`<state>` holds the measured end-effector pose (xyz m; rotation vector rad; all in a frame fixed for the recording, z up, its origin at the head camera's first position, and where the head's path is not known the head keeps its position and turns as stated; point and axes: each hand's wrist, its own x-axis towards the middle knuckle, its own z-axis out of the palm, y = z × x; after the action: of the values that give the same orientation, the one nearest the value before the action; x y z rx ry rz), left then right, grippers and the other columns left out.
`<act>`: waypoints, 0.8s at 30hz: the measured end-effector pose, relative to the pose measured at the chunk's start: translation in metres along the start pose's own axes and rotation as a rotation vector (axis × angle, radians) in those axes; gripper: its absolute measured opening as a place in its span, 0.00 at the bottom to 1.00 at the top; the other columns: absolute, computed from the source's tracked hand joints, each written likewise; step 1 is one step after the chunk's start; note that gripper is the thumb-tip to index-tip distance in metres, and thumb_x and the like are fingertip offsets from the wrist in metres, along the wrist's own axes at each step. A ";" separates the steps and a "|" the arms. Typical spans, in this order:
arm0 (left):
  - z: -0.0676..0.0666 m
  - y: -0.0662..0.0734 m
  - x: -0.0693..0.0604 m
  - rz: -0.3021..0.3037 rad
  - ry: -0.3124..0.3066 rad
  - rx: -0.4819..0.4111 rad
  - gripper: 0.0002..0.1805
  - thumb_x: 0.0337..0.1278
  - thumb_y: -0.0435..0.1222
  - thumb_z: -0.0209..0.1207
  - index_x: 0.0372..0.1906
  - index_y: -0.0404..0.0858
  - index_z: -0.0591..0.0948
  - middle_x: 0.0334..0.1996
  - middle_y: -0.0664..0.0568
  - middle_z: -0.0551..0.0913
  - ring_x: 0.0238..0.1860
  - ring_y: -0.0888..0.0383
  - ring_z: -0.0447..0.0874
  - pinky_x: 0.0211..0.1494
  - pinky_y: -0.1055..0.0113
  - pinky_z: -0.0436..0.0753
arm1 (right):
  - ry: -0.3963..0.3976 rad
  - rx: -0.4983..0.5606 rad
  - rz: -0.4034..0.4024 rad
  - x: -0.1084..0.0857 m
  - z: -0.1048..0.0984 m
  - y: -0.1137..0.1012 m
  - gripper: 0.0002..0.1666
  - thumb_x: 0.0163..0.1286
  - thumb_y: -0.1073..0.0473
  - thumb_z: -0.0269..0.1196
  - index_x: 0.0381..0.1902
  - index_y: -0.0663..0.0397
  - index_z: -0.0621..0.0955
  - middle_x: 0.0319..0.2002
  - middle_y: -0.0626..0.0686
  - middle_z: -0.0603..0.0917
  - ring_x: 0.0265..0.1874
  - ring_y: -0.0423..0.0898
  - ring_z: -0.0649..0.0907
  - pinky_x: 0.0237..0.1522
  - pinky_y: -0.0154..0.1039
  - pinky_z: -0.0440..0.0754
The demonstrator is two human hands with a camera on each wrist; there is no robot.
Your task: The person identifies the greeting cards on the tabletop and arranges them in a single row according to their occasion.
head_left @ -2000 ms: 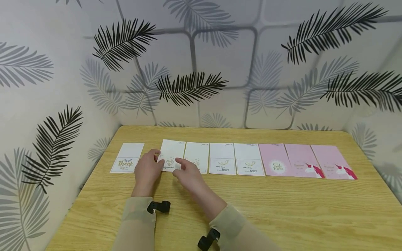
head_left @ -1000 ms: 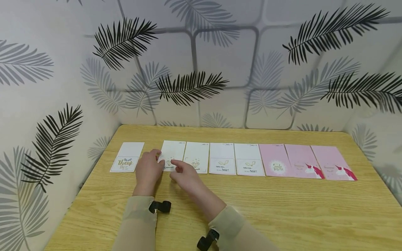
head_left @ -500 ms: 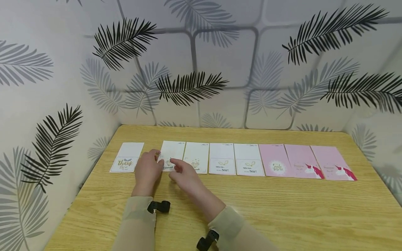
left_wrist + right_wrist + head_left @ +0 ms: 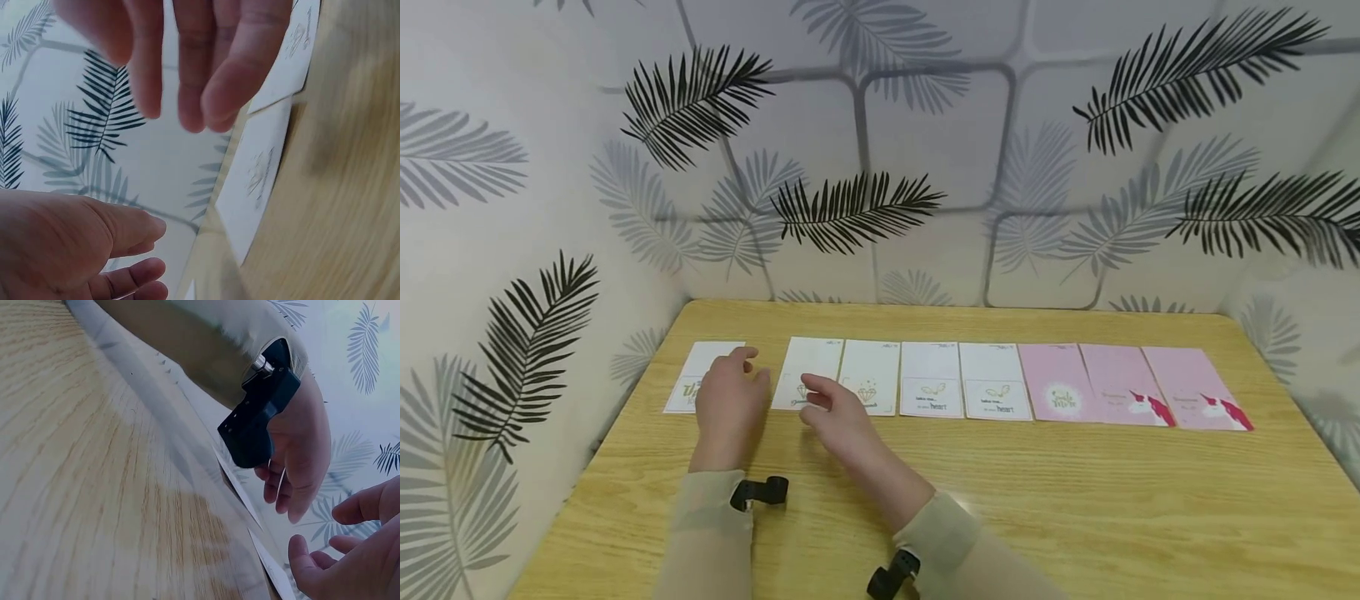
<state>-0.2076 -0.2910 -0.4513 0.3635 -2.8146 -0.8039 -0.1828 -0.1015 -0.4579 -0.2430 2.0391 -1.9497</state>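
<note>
My left hand [image 4: 727,404] hovers over the right part of the white "thank you" card [image 4: 706,357], fingers loosely bent and holding nothing. To its right lies the white diamond card [image 4: 812,360]; the right hand [image 4: 842,421] is over its lower right corner, with bent fingers and an apparently empty grasp. A second diamond card [image 4: 870,367] lies alongside. In the left wrist view, the left thumb and fingers [image 4: 134,231] are spread apart, and the right hand [image 4: 231,56] hangs above the table. Both hands appear raised off the wood in the right wrist view.
Farther right, the row continues with two white "take me" cards [image 4: 930,367] [image 4: 988,365], a pink "smile more" card [image 4: 1051,367] and two pink unicorn cards [image 4: 1108,367] [image 4: 1180,371]. The wooden table [image 4: 1075,508] meets a leaf-patterned backdrop [image 4: 925,150].
My left hand has left the edge of the left diamond card and moved left, over the "thank you" card. The right hand shifts slightly left; the cards stay in their row.
</note>
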 end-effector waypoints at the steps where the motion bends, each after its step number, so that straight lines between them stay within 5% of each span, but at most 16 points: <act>1: -0.004 -0.003 0.001 -0.001 0.003 0.002 0.25 0.78 0.38 0.61 0.72 0.32 0.80 0.57 0.33 0.85 0.50 0.34 0.85 0.48 0.39 0.83 | -0.010 0.003 -0.002 0.000 0.001 0.000 0.34 0.75 0.67 0.61 0.78 0.58 0.77 0.76 0.60 0.78 0.76 0.58 0.77 0.71 0.56 0.78; 10: -0.035 -0.034 0.013 -0.058 -0.009 0.086 0.28 0.80 0.41 0.59 0.74 0.30 0.77 0.62 0.30 0.83 0.55 0.28 0.84 0.52 0.35 0.82 | -0.059 0.019 0.023 0.005 0.015 -0.002 0.33 0.78 0.66 0.63 0.79 0.56 0.77 0.76 0.58 0.77 0.74 0.56 0.79 0.70 0.53 0.80; 24: -0.057 -0.076 0.022 -0.120 -0.080 0.140 0.32 0.81 0.42 0.57 0.76 0.23 0.72 0.67 0.24 0.79 0.61 0.26 0.83 0.55 0.32 0.82 | -0.134 -0.021 0.047 0.012 0.044 0.001 0.36 0.77 0.65 0.62 0.82 0.59 0.73 0.77 0.59 0.76 0.75 0.56 0.78 0.71 0.53 0.79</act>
<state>-0.2004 -0.3880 -0.4417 0.5379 -2.9559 -0.6596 -0.1794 -0.1471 -0.4611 -0.3185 1.9627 -1.8330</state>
